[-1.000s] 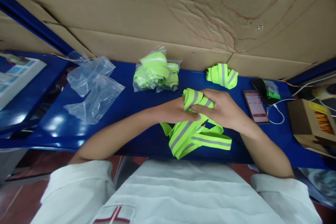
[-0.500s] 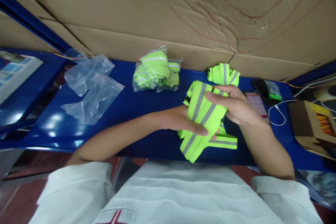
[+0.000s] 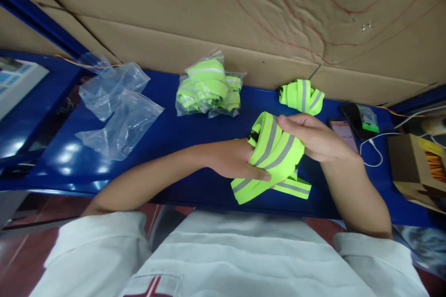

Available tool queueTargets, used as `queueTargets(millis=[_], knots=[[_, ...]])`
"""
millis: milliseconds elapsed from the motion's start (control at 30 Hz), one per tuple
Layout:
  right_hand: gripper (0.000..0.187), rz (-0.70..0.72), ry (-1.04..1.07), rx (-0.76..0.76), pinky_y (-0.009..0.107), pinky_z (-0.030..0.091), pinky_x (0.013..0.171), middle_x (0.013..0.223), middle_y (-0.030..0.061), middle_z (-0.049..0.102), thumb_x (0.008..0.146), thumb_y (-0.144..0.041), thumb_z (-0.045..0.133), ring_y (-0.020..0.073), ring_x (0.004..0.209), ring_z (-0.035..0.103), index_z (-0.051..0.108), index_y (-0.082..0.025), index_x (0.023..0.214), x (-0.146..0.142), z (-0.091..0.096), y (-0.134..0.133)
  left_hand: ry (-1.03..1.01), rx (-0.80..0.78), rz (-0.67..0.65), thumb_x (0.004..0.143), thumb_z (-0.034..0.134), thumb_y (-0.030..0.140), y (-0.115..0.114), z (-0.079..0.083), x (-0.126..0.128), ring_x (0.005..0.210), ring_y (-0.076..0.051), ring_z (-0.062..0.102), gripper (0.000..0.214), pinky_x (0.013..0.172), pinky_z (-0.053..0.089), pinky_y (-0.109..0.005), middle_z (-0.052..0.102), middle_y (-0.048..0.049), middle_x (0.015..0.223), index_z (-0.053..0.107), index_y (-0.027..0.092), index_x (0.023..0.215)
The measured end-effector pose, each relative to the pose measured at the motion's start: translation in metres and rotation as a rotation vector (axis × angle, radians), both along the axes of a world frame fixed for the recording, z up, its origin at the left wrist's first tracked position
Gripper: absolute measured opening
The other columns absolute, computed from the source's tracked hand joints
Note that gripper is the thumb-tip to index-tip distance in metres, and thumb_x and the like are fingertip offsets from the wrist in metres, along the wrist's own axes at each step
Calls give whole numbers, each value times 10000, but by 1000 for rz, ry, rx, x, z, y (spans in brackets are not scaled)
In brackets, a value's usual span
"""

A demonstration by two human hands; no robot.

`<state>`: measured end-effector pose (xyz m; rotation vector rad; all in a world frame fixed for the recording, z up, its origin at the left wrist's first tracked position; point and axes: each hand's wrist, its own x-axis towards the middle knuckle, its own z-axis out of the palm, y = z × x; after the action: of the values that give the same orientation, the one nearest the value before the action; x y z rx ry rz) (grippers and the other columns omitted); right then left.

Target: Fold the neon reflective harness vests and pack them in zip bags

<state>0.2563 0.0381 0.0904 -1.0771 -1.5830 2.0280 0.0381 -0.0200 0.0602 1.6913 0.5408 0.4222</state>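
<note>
Between both hands is a neon yellow-green reflective strap (image 3: 275, 148) with grey stripes, partly wound into a bundle. My left hand (image 3: 244, 162) grips its lower left side, thumb across the front and most fingers hidden behind. At the upper right edge, my right hand (image 3: 310, 134) pinches the bundle with its thumb on top. A loose end hangs at the lower left, and another strap length (image 3: 294, 188) lies beneath on the table. Just beyond my right hand sits a separate rolled strap (image 3: 301, 96).
Bagged rolls of strap (image 3: 209, 86) stand at the back of the blue table (image 3: 167, 139). Clear plastic bags (image 3: 121, 120) lie to the left. On the right are a phone (image 3: 343, 133), a white cable (image 3: 378, 153) and a cardboard box (image 3: 407, 162). A cardboard panel (image 3: 174, 23) rises behind.
The bundle has turned and become more rounded, with its loose end swung up a little to the left. Both hands still hold it. The camera view has shifted slightly.
</note>
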Motion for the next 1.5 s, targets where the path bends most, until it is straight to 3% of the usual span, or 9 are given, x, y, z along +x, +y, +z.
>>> queueTargets(millis=[300, 467, 600, 733, 833, 967, 1100, 1300, 1500], knots=[[598, -66, -57, 39, 269, 552, 578, 687, 40, 722, 763, -786, 799, 174, 633, 684, 748, -190, 748, -4, -4, 1, -65, -85, 80, 899, 790, 350, 6, 9, -1, 896, -179, 725, 228, 873, 574, -257, 794, -40, 968, 754, 143, 990], [435, -161, -147, 773, 313, 597, 826, 1033, 54, 771, 978, -615, 683, 204, 943, 740, 726, -218, 1151, -2, -7, -5, -3, -9, 182, 918, 759, 368, 5, 18, -8, 911, -185, 698, 251, 822, 546, -246, 773, -37, 996, 740, 140, 1020], [552, 108, -211, 1060, 430, 526, 1150, 1490, 110, 641, 1036, -576, 602, 282, 1370, 632, 604, -229, 1466, 1, 0, -16, 21, 7, 236, 904, 748, 386, 10, 15, -9, 918, -180, 667, 289, 828, 532, -254, 742, -30, 1004, 722, 140, 1052], [837, 205, -328, 1006, 496, 525, 1164, 1543, 152, 598, 897, -650, 755, 348, 1393, 615, 523, -177, 1547, -3, -7, -21, 40, -6, 197, 858, 773, 414, 16, 7, -6, 904, -180, 645, 326, 812, 528, -261, 721, -29, 970, 724, 134, 1017], [682, 171, -333, 940, 459, 576, 1070, 1430, 124, 687, 937, -583, 731, 332, 1278, 690, 591, -186, 1473, -7, -12, -18, 19, -41, 265, 830, 807, 396, 18, 4, -5, 888, -167, 649, 311, 819, 528, -258, 717, -19, 935, 727, 132, 973], [495, 118, -322, 919, 400, 600, 955, 1279, 86, 763, 982, -499, 688, 302, 1127, 750, 661, -202, 1377, -6, -5, -13, -61, -361, 329, 750, 902, 326, 17, 2, -2, 879, -182, 718, 342, 847, 591, -295, 764, -31, 929, 741, 130, 980], [432, 59, -273, 899, 375, 600, 939, 1219, 57, 780, 977, -499, 701, 276, 1080, 748, 718, -214, 1302, 3, 10, -11, -101, -576, 255, 713, 955, 352, 15, -6, 3, 866, -210, 754, 421, 842, 636, -337, 794, -79, 960, 763, 127, 1012], [295, 38, -173, 660, 292, 591, 801, 1006, -15, 791, 894, -509, 816, 197, 880, 730, 809, -270, 1068, 14, 18, -7, -23, -333, 86, 765, 914, 412, 15, -11, 3, 929, -193, 725, 433, 831, 597, -270, 789, -72, 1047, 767, 139, 1068], [328, -126, 8, 174, 292, 606, 759, 836, 6, 785, 756, -550, 917, 215, 834, 757, 792, -248, 787, 9, 10, 0, 82, -24, 184, 867, 792, 442, 21, 4, -8, 864, -170, 680, 367, 771, 537, -231, 773, -40, 967, 763, 121, 1040]])
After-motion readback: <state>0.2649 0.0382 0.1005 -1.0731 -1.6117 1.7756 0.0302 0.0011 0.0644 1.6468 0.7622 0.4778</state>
